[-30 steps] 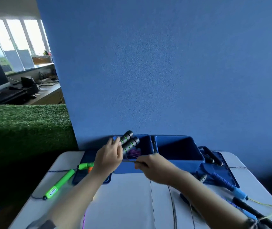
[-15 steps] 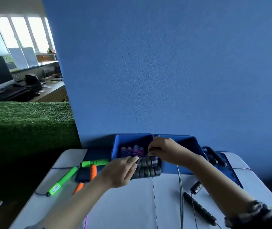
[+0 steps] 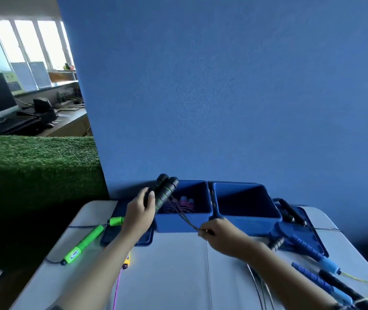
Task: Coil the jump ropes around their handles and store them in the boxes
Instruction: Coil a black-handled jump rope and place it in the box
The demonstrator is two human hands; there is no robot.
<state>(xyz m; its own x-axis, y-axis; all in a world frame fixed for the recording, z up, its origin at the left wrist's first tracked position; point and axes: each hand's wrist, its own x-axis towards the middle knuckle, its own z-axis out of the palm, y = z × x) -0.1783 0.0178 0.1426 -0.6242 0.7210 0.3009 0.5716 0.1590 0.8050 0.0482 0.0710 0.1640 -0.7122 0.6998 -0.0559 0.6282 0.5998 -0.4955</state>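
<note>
- Head view: left hand [image 3: 139, 214] grips the paired black handles [image 3: 164, 191], now lifted upright above the left box [image 3: 184, 221], where half a second ago they lay low at its front
- Right hand [image 3: 219, 232] fingers pinch the rope [image 3: 184, 217], drawn taut for another turn; coiling is unfinished

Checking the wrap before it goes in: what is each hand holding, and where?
Left hand grips the paired black handles at their lower ends. Right hand pinches the dark rope running from them.

Your forearms are bare to both hands; a dark sleeve edge [image 3: 340, 306] shows on your right arm.
</note>
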